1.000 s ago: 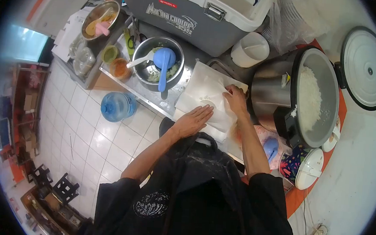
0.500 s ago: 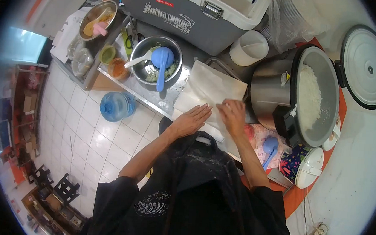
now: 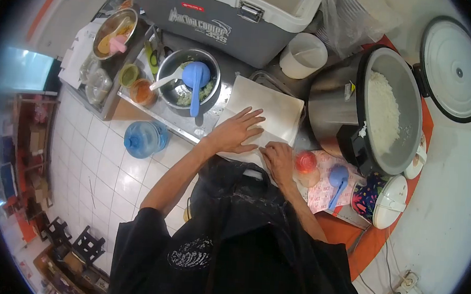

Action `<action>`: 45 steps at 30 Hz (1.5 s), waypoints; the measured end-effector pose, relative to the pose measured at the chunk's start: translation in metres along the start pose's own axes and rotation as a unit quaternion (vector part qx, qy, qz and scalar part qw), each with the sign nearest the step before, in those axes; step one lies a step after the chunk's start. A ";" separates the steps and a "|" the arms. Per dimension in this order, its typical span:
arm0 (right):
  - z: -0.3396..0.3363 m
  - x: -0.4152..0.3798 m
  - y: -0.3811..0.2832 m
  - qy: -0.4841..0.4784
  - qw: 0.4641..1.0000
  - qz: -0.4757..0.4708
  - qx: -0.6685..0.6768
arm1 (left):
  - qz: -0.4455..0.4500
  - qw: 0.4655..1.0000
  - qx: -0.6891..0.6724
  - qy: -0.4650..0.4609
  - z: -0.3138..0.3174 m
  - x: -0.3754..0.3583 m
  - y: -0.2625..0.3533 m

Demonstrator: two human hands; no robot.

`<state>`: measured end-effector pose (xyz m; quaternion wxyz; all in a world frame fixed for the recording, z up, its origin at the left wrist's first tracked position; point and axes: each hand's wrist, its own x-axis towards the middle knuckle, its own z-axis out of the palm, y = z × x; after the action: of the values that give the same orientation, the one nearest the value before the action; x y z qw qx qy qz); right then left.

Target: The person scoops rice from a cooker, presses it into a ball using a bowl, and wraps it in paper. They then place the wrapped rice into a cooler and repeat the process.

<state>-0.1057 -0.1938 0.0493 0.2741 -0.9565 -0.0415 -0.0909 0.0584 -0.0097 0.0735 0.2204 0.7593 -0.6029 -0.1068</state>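
Cream wrapping paper [image 3: 273,98] lies on the steel counter close to my body. My left hand [image 3: 236,131] rests flat on its left part, fingers spread and holding nothing. Just right of it, my right hand [image 3: 279,161] has its fingers bent together at the paper's near edge, gripping it; the fingertips are partly hidden. Beyond the paper to the left stands a steel bowl [image 3: 166,91] with a greenish white food, a blue ladle [image 3: 196,80] and a white spoon [image 3: 165,81]. At the right a big rice cooker [image 3: 333,93] holds white rice [image 3: 383,113].
A grey cooler box [image 3: 210,29] stands at the back, near a white container [image 3: 304,57]. Small tubs of green paste [image 3: 129,76] and orange powder [image 3: 141,92] sit left. A red-lidded jar [image 3: 305,163] and blue scoop [image 3: 339,177] are right of my right hand.
My left hand has moved up and spread its fingers over the paper. My right hand has come down toward my body at the paper's near edge. The camera view has shifted slightly.
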 end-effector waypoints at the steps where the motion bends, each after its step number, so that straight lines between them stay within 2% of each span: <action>1: 0.001 -0.003 0.000 0.006 1.000 0.005 -0.003 | 0.006 1.000 -0.001 -0.003 0.005 0.006 -0.001; 4: 0.002 -0.008 0.002 -0.002 1.000 -0.017 -0.018 | 0.012 1.000 0.019 0.007 0.042 0.015 -0.009; 5: 0.001 -0.009 0.002 0.002 1.000 -0.013 -0.020 | 0.019 0.999 0.041 -0.020 0.056 0.012 -0.012; 6: -0.002 -0.008 -0.003 0.002 1.000 0.010 -0.012 | 0.024 0.997 0.063 -0.046 0.059 0.011 -0.012; 8: 0.000 0.000 -0.013 0.004 0.999 0.038 -0.002 | 0.021 0.998 0.053 -0.034 0.064 0.003 -0.011; 10: 0.005 0.021 -0.031 0.103 0.972 0.150 0.151 | 0.015 0.998 0.036 -0.044 0.066 -0.002 -0.008; 11: 0.013 0.021 -0.033 0.104 0.970 0.161 0.150 | 0.022 0.998 0.030 -0.051 0.066 -0.006 -0.005; 13: 0.033 0.022 -0.027 0.029 0.980 0.166 0.105 | 0.027 0.996 0.071 -0.052 0.061 -0.009 -0.007; 14: 0.037 0.014 -0.025 -0.039 0.981 0.181 0.064 | 0.021 0.996 0.071 -0.054 0.058 -0.013 -0.006; 15: 0.043 -0.001 -0.020 -0.037 0.980 0.183 0.064 | 0.025 0.996 0.072 -0.054 0.057 -0.020 -0.007; 17: 0.050 -0.033 -0.002 -0.087 0.988 0.126 0.016 | -0.004 0.998 0.018 -0.056 0.059 -0.038 -0.011; 18: 0.049 -0.039 0.003 -0.050 0.995 0.081 -0.001 | -0.009 0.998 0.016 -0.061 0.061 -0.046 -0.013; 21: 0.043 -0.052 0.018 -0.071 0.995 0.075 0.014 | 0.002 0.997 0.030 -0.067 0.065 -0.061 -0.026; 23: 0.038 -0.051 0.021 -0.045 0.997 0.058 -0.007 | 0.000 0.998 0.035 -0.043 0.066 -0.068 -0.032; 25: 0.028 -0.047 0.023 -0.050 0.997 -0.003 -0.061 | 0.004 0.997 0.058 -0.043 0.068 -0.071 -0.039; 29: 0.016 -0.028 0.027 -0.072 0.996 0.019 -0.038 | -0.007 0.997 0.019 -0.070 0.057 -0.062 -0.050; 31: 0.015 -0.019 0.035 -0.101 0.990 0.081 0.052 | -0.014 0.998 -0.002 -0.061 0.050 -0.046 -0.050; 32: 0.015 -0.013 0.039 -0.101 0.990 0.081 0.051 | -0.014 0.998 -0.002 -0.060 0.047 -0.036 -0.048; 34: 0.011 0.011 0.038 -0.209 0.957 0.183 0.082 | -0.190 0.968 -0.069 -0.148 0.042 -0.015 -0.044; 35: 0.005 0.022 0.035 -0.207 0.958 0.181 0.080 | -0.190 0.969 -0.067 -0.145 0.042 -0.006 -0.040; 37: -0.011 0.042 0.021 -0.220 0.872 0.403 0.168 | -0.255 0.965 -0.044 -0.031 0.046 0.005 -0.034; 38: -0.005 0.041 0.026 -0.221 0.874 0.400 0.167 | -0.257 0.965 -0.044 -0.028 0.047 0.010 -0.034; 40: 0.010 0.039 0.031 -0.091 0.955 0.274 0.072 | -0.226 0.973 0.007 -0.056 0.048 0.018 -0.037; 41: 0.012 0.033 0.034 -0.091 0.955 0.274 0.071 | -0.226 0.972 0.006 -0.055 0.048 0.019 -0.037; 43: 0.005 0.035 0.025 -0.096 0.972 0.210 -0.043 | -0.178 0.979 0.043 -0.091 0.047 0.023 -0.044; 45: 0.008 0.033 0.025 -0.102 0.965 0.240 -0.033 | -0.189 0.978 0.015 -0.090 0.045 0.022 -0.052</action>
<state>-0.0690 -0.2097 0.0364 0.2500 -0.9512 0.1648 0.0744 0.0901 -0.0309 0.0116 0.1295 0.8501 -0.4675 -0.2051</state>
